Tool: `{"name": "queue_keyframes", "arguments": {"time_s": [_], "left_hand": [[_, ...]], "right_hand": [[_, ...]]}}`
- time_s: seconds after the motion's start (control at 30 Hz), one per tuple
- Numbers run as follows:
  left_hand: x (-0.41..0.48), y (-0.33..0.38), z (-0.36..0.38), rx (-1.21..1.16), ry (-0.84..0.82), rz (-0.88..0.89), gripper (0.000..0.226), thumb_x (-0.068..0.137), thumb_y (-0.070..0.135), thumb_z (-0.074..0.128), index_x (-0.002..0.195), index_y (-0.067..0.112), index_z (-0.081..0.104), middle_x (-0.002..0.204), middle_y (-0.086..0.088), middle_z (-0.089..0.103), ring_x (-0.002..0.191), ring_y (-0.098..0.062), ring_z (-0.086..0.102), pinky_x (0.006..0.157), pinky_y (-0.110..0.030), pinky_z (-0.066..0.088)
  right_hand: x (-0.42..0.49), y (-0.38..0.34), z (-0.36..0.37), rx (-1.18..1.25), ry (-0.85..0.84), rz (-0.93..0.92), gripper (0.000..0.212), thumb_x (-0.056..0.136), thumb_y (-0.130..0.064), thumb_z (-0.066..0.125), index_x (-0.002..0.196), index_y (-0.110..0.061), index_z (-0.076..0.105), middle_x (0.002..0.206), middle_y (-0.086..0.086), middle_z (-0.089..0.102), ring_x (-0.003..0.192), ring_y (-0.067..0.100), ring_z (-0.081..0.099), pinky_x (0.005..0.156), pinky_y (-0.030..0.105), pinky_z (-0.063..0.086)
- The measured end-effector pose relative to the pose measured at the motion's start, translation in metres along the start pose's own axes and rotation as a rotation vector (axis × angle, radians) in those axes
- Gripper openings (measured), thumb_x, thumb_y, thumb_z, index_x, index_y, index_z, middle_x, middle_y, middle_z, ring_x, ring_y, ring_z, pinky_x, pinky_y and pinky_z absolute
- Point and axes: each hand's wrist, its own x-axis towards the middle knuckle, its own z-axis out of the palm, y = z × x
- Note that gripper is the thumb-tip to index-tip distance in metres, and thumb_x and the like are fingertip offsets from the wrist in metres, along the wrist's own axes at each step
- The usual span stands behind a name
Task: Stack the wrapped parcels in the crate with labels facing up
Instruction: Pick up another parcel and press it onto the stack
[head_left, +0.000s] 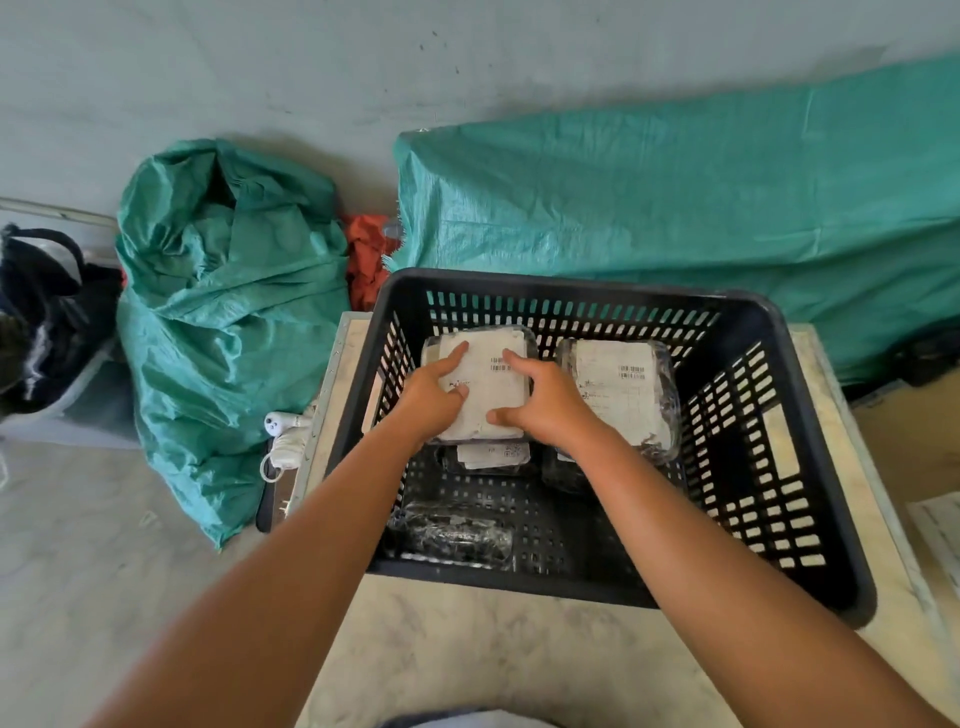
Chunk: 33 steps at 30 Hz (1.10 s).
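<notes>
My left hand (435, 397) and right hand (540, 399) both lie on the top parcel (485, 387) of the left stack, fingers spread and curved over its near edge and label face, thumbs towards each other. They press and cup it rather than pinch it; whether it is fully let down onto the pile I cannot tell. Its white label (493, 364) faces up, barcode showing. Beneath it the edge of a lower parcel (493, 454) pokes out towards me, also label up. Just beside, to the right, stands a second stack (621, 395), label up as well. Nearer me on the crate floor lies a dark wrapped parcel (457, 535) with no label showing, so I judge it will need turning over.

The wrapping looks like glossy film, so I expect these to be slick, light and somewhat yielding, flat enough to stack. I would take each by its two long edges, palms in, not by the slippery face.

The black slotted crate (810, 525) sits on a pale marbled worktop (467, 639). Beyond it are a green sack (223, 312) and a green tarpaulin (675, 208).
</notes>
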Motion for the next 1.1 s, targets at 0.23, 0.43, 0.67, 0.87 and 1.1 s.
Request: {"name": "queue_keyframes", "arguments": {"time_s": [0.23, 0.43, 0.67, 0.87, 1.1], "left_hand": [[0.021, -0.034, 0.018, 0.108, -0.146, -0.042, 0.076, 0.099, 0.002, 0.053, 0.156, 0.044, 0.025, 0.146, -0.012, 0.044, 0.095, -0.024, 0.063, 0.058, -0.019, 0.051], [0.031, -0.048, 0.025, 0.153, -0.160, -0.008, 0.082, 0.098, 0.002, 0.055, 0.157, 0.046, 0.018, 0.159, -0.011, 0.024, 0.133, -0.027, 0.044, 0.094, -0.025, 0.049], [0.033, -0.050, 0.031, 0.274, -0.181, -0.001, 0.087, 0.099, 0.002, 0.053, 0.159, 0.040, 0.003, 0.165, -0.002, -0.027, 0.155, -0.028, 0.007, 0.102, -0.023, 0.041], [0.031, -0.048, 0.031, 0.280, -0.187, 0.000, 0.087, 0.099, 0.002, 0.052, 0.158, 0.043, 0.002, 0.164, 0.005, -0.030, 0.154, -0.027, 0.012, 0.091, -0.027, 0.053], [0.030, -0.042, 0.032, 0.307, -0.173, -0.023, 0.085, 0.098, 0.004, 0.053, 0.158, 0.044, 0.008, 0.166, 0.004, -0.025, 0.151, -0.027, 0.021, 0.083, -0.021, 0.047]], "right_hand": [[0.018, 0.021, 0.021, -0.200, -0.056, 0.127, 0.108, 0.081, -0.026, 0.086, 0.163, -0.023, 0.016, 0.159, 0.014, 0.037, 0.138, 0.031, 0.047, 0.111, 0.038, 0.044], [0.027, 0.026, 0.032, -0.292, -0.115, 0.198, 0.104, 0.090, -0.020, 0.076, 0.164, -0.028, 0.002, 0.168, 0.025, 0.000, 0.146, 0.037, 0.036, 0.110, 0.036, 0.041], [0.032, 0.024, 0.030, -0.322, -0.130, 0.264, 0.104, 0.091, -0.020, 0.076, 0.164, -0.026, 0.003, 0.165, 0.022, -0.021, 0.149, 0.036, 0.031, 0.112, 0.034, 0.039], [0.028, 0.022, 0.033, -0.376, -0.140, 0.271, 0.101, 0.094, -0.020, 0.072, 0.164, -0.024, -0.001, 0.164, 0.022, -0.025, 0.149, 0.035, 0.031, 0.112, 0.033, 0.038], [0.025, 0.014, 0.033, -0.376, -0.147, 0.297, 0.101, 0.097, -0.018, 0.069, 0.164, -0.020, -0.006, 0.162, 0.024, -0.029, 0.152, 0.036, 0.026, 0.115, 0.033, 0.035]]}}
